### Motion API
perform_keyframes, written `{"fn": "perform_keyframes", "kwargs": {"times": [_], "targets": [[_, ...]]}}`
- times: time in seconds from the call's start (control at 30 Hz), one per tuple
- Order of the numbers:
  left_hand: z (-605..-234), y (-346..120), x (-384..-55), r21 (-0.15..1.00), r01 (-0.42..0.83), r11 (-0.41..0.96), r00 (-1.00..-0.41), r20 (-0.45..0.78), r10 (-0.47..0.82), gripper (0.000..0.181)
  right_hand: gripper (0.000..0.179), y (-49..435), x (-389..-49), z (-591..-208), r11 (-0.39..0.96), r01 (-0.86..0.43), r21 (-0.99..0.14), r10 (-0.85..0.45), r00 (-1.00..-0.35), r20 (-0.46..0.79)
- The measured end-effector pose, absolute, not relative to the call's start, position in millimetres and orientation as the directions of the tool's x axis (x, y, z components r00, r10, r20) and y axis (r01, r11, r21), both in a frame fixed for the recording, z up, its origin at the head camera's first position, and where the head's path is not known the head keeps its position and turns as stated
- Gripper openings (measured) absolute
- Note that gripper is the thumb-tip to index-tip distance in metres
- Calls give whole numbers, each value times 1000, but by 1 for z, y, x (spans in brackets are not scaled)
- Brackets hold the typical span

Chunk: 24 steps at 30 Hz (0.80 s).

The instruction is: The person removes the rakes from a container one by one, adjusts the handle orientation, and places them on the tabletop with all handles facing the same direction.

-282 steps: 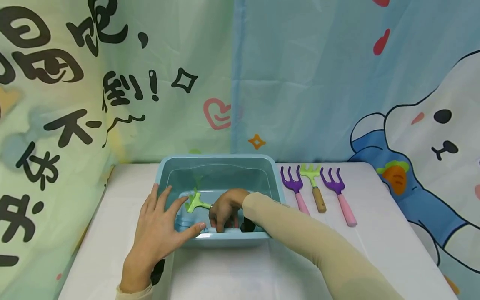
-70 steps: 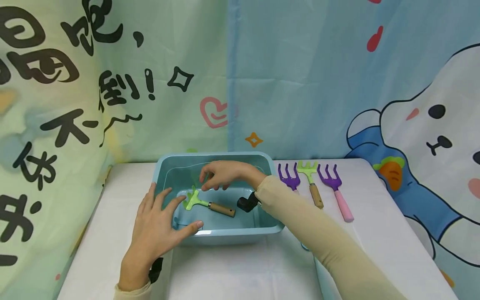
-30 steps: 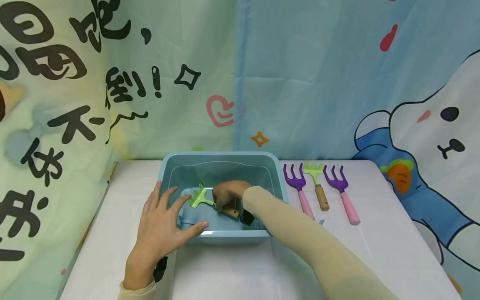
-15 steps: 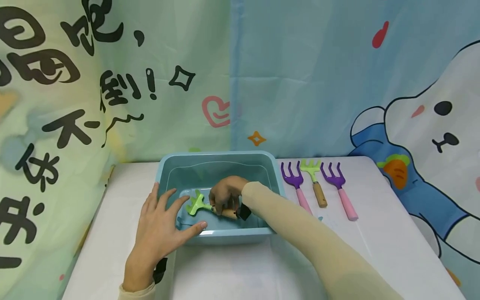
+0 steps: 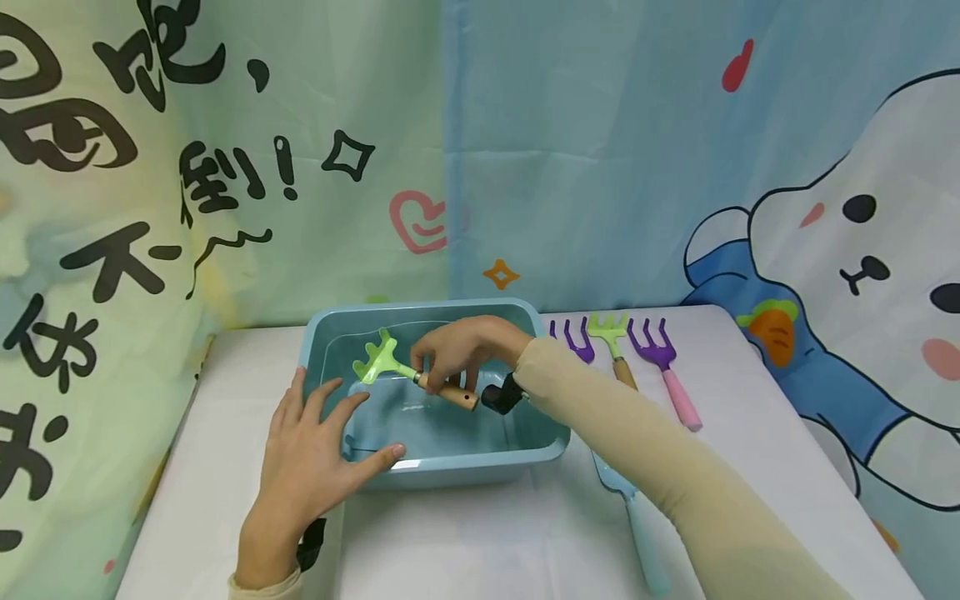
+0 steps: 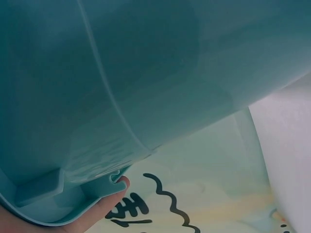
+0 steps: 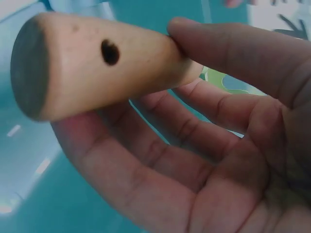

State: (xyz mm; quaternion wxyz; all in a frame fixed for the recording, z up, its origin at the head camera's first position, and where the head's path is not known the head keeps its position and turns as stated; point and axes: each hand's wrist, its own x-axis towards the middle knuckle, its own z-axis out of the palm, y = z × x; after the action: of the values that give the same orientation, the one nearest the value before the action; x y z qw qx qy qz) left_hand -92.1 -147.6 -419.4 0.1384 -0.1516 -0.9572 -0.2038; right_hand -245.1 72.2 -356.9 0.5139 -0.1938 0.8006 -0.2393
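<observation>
My right hand (image 5: 474, 346) grips the wooden handle of a small hand rake (image 5: 381, 358) with a light green, pronged head. The rake is raised inside a blue-green plastic basin (image 5: 468, 463), its head up toward the left. Close up in the right wrist view, the thumb lies on one side of the handle (image 7: 80, 68) and curled fingers on the other; a hole shows near the handle's end. My left hand (image 5: 311, 458) rests at the basin's left front corner, fingers spread along the left side and thumb by the front rim.
Right of the basin lie a purple fork (image 5: 582, 343) partly behind my sleeve, a green rake (image 5: 609, 327) with a wooden handle, and a purple fork with a pink handle (image 5: 681, 400). A light blue trowel (image 5: 641, 533) lies nearer. A printed curtain (image 5: 570, 167) hangs behind the white table (image 5: 480, 550).
Earlier the hand rake lay on the basin floor. My right hand reached down, took its handle, and has lifted it with the head tipping up. My left hand stays at the corner.
</observation>
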Motion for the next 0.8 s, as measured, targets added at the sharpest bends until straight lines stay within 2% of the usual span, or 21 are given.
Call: {"fn": "perform_keyframes", "kwargs": {"times": [0.13, 0.37, 0.6, 0.8], "targets": [[-419, -148, -92, 349, 348, 870, -916, 326, 236, 81, 20, 89, -243, -333, 764, -60, -642, -608, -400, -686], [-419, -148, -92, 354, 342, 870, -920, 317, 232, 80, 33, 127, -233, -303, 670, -63, -740, -679, -455, -576], [-420, -147, -92, 364, 349, 864, -918, 320, 236, 80, 29, 175, -213, -293, 590, -62, -805, -708, -520, -479], [-419, -147, -91, 363, 346, 865, -919, 315, 236, 80, 30, 216, -194, -299, 568, -68, -820, -678, -603, -420]]}}
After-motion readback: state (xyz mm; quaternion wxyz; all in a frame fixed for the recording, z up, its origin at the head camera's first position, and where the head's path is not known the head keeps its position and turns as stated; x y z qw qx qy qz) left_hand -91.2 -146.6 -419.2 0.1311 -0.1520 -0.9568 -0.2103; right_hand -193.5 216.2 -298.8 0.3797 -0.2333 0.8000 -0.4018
